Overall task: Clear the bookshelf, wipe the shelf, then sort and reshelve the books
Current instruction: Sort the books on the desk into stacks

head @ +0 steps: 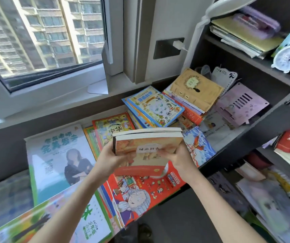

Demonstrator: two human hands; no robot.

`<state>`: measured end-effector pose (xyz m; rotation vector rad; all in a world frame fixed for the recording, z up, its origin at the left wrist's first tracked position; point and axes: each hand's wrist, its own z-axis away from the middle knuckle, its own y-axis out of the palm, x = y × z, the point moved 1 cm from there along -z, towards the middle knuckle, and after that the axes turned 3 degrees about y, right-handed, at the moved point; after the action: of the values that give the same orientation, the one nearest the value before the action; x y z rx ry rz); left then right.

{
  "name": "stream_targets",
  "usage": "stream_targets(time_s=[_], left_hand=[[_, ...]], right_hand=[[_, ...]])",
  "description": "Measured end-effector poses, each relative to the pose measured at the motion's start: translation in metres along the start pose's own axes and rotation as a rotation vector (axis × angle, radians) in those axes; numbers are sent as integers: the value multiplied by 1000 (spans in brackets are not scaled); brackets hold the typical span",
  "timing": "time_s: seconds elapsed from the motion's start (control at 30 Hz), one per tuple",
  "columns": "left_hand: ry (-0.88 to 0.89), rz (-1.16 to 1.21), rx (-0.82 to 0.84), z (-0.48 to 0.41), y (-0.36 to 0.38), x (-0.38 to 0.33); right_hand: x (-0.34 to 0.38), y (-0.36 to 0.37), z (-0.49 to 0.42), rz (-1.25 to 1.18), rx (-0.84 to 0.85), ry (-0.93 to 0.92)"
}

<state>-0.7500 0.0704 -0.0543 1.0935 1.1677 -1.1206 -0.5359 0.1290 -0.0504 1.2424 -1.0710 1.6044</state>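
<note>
While left hand (pixel 109 159), right hand (pixel 179 161) grip, paperback (pixel 140 142) glossy.

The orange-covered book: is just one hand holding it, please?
No, the left hand and right hand both hold the orange-covered book.

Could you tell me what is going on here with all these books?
A person holds an orange-covered book in both hands: the left hand grips its left edge, the right hand its right side. Beneath, picture books lie spread and stacked on the surface below the window, so sorting seems under way. The shelf at right holds more books.
</note>
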Motion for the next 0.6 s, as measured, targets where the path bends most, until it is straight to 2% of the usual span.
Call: stream_targets(time_s=[0.13, 0.3, 0.47, 0.6], left_hand=[[-44, -145, -72, 8, 8, 9], [11, -236, -207, 14, 17, -1], [-34, -86, -357, 28, 23, -24], [-60, 6, -400, 57, 27, -19]], right_hand=[[-11, 1, -3, 22, 38, 18], [-2, 5, -11, 29, 6, -24], [15, 15, -15, -6, -3, -118], [12, 31, -6, -32, -6, -111]])
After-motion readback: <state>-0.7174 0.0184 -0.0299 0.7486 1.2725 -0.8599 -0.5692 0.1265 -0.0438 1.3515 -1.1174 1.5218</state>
